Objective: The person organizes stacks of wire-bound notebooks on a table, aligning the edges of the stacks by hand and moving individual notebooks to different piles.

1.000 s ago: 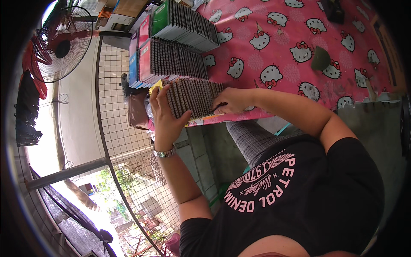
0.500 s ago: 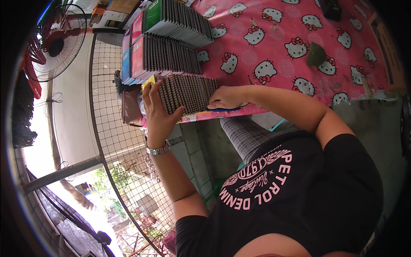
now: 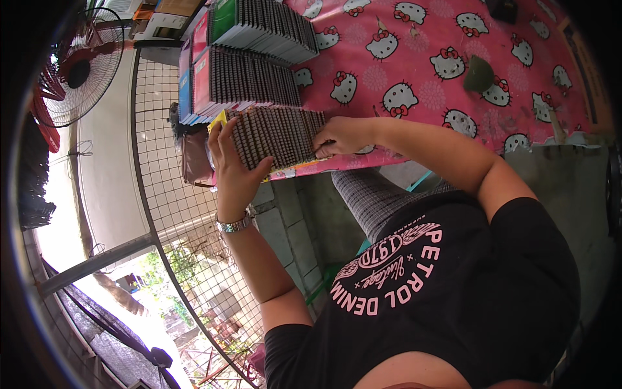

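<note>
A row of spiral notebooks (image 3: 275,137) stands at the table's near left edge, with the wire bindings turned up and a yellow cover at the left end. My left hand (image 3: 234,159) rests against that left end, fingers stretched up along the yellow cover and thumb apart on the near side. At the row's opposite end my right hand (image 3: 345,136) has its fingers bent in, closed on the edge of the last notebook; its fingertips are partly hidden.
Behind the row stand more spiral notebooks with red covers (image 3: 202,81) and green covers (image 3: 225,21). The table has a pink patterned cover (image 3: 424,84), with a dark green rounded object (image 3: 478,73) on it. A wire mesh (image 3: 159,123) and a fan (image 3: 87,68) are at the left.
A blue cover lying flat below my right hand is out of sight now. My right hand has shifted slightly at the row's end; the left stays against the other end. The whole view has shifted slightly.
</note>
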The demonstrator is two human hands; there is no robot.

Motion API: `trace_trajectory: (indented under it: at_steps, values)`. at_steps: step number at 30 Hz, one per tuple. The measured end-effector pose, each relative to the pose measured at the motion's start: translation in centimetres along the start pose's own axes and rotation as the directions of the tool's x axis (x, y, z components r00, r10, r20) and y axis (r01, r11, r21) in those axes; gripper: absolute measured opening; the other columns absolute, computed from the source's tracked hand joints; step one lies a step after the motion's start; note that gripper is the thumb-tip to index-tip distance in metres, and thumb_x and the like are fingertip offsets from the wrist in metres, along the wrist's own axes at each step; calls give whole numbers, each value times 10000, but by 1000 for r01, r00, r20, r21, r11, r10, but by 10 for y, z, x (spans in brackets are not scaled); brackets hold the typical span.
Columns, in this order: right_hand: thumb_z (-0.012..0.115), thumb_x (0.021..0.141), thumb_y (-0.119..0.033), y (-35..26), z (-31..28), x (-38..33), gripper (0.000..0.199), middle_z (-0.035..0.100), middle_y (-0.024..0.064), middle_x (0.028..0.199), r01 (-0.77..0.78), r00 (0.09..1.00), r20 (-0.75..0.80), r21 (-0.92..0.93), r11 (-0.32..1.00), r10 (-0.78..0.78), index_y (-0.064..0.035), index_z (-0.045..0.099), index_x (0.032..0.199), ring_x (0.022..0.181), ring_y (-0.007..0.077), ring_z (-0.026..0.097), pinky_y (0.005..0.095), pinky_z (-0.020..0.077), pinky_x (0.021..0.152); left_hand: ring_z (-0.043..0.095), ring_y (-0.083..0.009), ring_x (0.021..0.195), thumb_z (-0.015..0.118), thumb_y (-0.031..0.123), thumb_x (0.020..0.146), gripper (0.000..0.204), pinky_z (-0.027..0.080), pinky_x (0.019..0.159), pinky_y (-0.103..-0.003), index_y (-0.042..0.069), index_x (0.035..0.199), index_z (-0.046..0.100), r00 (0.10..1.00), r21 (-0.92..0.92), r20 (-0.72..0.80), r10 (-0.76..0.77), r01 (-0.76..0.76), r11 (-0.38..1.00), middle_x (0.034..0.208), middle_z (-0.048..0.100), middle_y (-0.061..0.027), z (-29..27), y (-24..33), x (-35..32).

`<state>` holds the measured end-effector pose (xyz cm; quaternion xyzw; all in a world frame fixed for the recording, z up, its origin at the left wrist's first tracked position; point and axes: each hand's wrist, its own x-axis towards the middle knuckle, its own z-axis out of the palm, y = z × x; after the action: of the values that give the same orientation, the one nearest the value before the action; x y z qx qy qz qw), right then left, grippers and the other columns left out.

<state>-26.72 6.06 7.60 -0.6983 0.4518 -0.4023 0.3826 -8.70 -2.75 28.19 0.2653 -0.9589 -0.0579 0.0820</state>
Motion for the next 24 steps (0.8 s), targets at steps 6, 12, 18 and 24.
trace_trajectory:
  at_steps: [6, 12, 18, 24]
  values:
    - [690, 845, -327, -5, -3, -2, 340, 636, 90, 1139, -35, 998, 58, -58, 998, 39, -102, 672, 1100, 1034, 326, 607, 410, 465, 894, 298, -419, 1375, 807, 162, 636, 890, 332, 1105, -493, 153, 1411, 371, 1000, 43, -3, -3, 3, 999, 1442, 294, -228, 0, -3, -3]
    - [697, 843, -340, 6, 12, -11, 380, 650, 93, 1063, 167, 956, -191, -273, 947, -224, -93, 658, 1129, 965, 313, 627, 412, 471, 877, 307, -418, 1369, 808, 170, 628, 892, 333, 1101, -497, 155, 1408, 376, 999, 34, 4, -34, 34, 999, 1448, 294, -218, -1, 2, -3]
    - [683, 849, -338, 11, 7, -1, 331, 643, 114, 1067, -222, 965, 178, 158, 962, 194, -122, 669, 1099, 1013, 307, 622, 424, 473, 866, 301, -419, 1375, 805, 178, 631, 891, 332, 1103, -496, 157, 1410, 373, 1000, 44, 3, -31, 31, 999, 1452, 287, -221, 0, 3, 1]
    - [635, 901, -358, 20, 23, -21, 314, 679, 138, 905, 160, 908, -323, -324, 932, -268, -79, 676, 1040, 872, 284, 664, 391, 493, 796, 286, -418, 1383, 806, 183, 628, 898, 311, 1116, -500, 159, 1413, 370, 999, 27, 3, -35, 35, 999, 1453, 287, -222, -1, 0, 0]
